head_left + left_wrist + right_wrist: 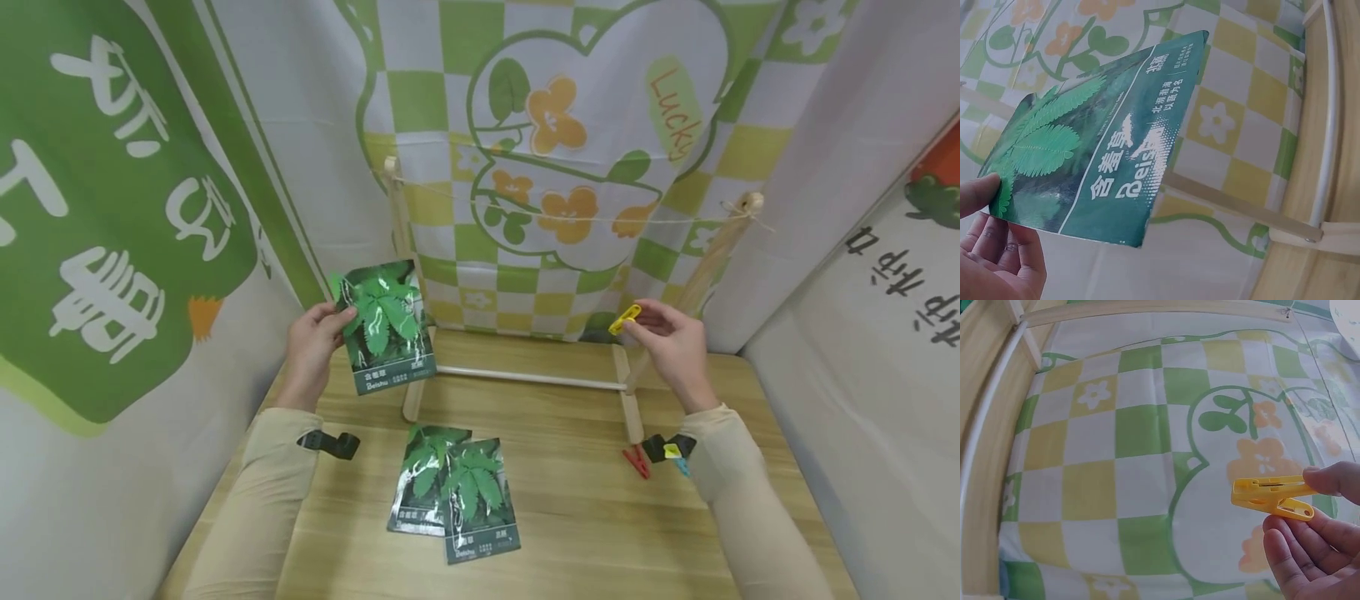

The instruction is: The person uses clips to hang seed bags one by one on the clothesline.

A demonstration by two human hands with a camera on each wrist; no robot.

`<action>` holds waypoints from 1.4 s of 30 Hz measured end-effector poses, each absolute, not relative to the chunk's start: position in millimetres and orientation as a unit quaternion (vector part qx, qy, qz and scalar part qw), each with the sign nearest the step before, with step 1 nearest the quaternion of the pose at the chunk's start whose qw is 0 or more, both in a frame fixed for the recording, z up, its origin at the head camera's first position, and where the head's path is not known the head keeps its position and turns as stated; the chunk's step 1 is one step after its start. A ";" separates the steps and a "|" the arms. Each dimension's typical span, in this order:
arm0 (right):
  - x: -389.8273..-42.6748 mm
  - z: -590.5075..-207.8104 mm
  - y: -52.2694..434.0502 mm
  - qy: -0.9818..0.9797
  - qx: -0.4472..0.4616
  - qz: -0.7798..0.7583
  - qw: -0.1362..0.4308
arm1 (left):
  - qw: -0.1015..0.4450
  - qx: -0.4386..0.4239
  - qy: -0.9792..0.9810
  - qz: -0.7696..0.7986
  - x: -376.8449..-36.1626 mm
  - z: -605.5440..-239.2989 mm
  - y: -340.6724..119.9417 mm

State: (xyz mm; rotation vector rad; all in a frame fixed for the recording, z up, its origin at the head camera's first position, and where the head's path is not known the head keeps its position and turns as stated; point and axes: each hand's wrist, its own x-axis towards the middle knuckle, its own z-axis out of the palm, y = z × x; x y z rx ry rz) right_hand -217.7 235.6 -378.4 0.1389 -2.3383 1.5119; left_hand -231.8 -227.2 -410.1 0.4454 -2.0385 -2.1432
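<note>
Green packet [388, 329], centre left, sits pinched in the left hand [311, 350], unclipped; the right hand [675, 350] pinches a yellow clip [624, 319], centre right; two other packets [480, 500] lie lower centre, none on the string [652, 221].

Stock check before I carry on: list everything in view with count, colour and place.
Held packet: 1, green, in the left hand
Loose packets: 2, green, overlapping on the table
Yellow clip: 1, yellow, in the right hand
Red clip: 1, red, on the table
Small pieces: 1 yellow, 1 blue, by the right wrist, partly hidden
Frame: 1, pale wood, on the table
String: 1, pale, across the frame top
Bar: 1, white, low on the frame
Checked cloth: 1, green-yellow-white, behind the frame
Side cloths: 2, green-white left, mainly white right
Wrist straps: 2, black, one per wrist
Sleeves: 2, beige, on both arms
Hands: 2, bare, above the table
</note>
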 end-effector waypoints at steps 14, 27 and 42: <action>-226.0 -356.4 225.5 -0.811 0.082 0.548 0.188 | 0.082 0.134 -0.688 -0.708 -244.3 -393.5 -215.3; -234.3 -336.0 206.9 -0.805 0.124 0.543 0.205 | 0.080 0.104 -0.678 -0.723 -252.2 -390.2 -196.7; -249.0 -312.2 182.9 -0.800 0.165 0.542 0.200 | 0.074 0.102 -0.675 -0.727 -259.0 -389.6 -181.6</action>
